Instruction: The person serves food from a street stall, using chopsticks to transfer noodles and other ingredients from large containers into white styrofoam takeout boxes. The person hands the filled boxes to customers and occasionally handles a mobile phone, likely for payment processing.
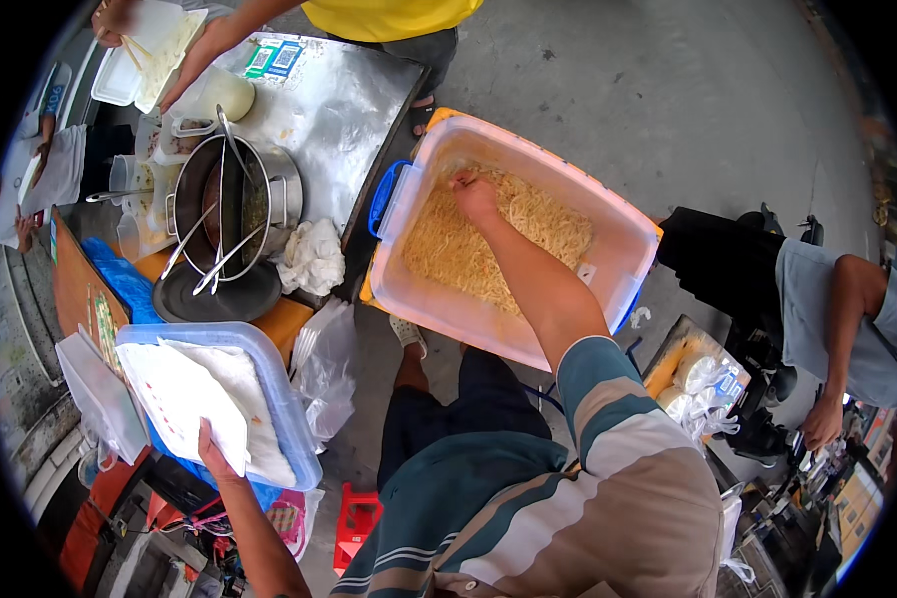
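Note:
My right hand (477, 197) reaches into a large clear plastic tub (620, 261) with blue handles. Its fingers are curled at the far left part of a bed of pale noodles (546, 217); whether they grip any strands is unclear. To the left, my left hand (220, 452) holds the near end of a flat white paper bag (187, 396) bearing small red marks. The thumb lies on top and the other fingers are hidden beneath. That bag rests over a pale blue plastic tray (308, 448), beside more white paper (250, 404).
A divided steel pot (284, 179) with ladles stands on a metal-topped table (344, 97), near plastic jugs (224, 93) and a crumpled white cloth (314, 258). Opposite, a person in yellow (389, 19) holds an open foam box (168, 60) and chopsticks. Another person (815, 299) stands right.

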`<state>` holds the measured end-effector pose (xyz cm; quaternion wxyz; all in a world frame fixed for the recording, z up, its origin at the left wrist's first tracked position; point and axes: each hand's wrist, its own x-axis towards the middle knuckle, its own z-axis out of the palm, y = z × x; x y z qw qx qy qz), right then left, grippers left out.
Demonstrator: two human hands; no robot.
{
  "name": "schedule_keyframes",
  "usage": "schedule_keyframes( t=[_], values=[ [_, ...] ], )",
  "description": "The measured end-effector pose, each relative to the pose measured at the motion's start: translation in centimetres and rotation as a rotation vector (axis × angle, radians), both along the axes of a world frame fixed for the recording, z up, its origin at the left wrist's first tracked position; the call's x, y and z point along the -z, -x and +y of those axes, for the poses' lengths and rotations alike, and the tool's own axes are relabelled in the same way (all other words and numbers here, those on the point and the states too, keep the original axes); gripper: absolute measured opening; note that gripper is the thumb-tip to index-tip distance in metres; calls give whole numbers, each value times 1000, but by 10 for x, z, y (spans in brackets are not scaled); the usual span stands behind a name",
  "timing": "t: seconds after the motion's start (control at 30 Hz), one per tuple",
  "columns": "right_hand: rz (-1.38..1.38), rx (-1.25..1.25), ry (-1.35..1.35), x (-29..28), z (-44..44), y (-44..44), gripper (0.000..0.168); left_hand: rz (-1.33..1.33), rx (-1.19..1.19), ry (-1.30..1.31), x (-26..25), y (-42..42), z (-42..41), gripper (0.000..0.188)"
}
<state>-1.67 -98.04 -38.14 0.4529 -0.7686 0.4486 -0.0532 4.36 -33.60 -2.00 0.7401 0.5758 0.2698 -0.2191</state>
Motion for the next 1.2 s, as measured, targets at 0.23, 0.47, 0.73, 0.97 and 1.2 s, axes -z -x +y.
schedule_keyframes(
  t=[0.23,0.47,0.73,0.97,1.2],
  values=[
    [153,-459,-336,-94,68,62,25,3,-105,31,-7,18,1,43],
    [188,-17,-320,-37,11,68,29,28,-66,88,-5,9,-3,43],
    [101,4,-854,-62,78,80,23,58,-17,201,-13,15,2,44],
    [-156,326,-1110,-41,78,108,20,66,68,168,-30,7,-27,61],
    [-438,476,-1331,-81,90,139,21,-43,334,-63,-55,-2,-152,63]
  ],
)
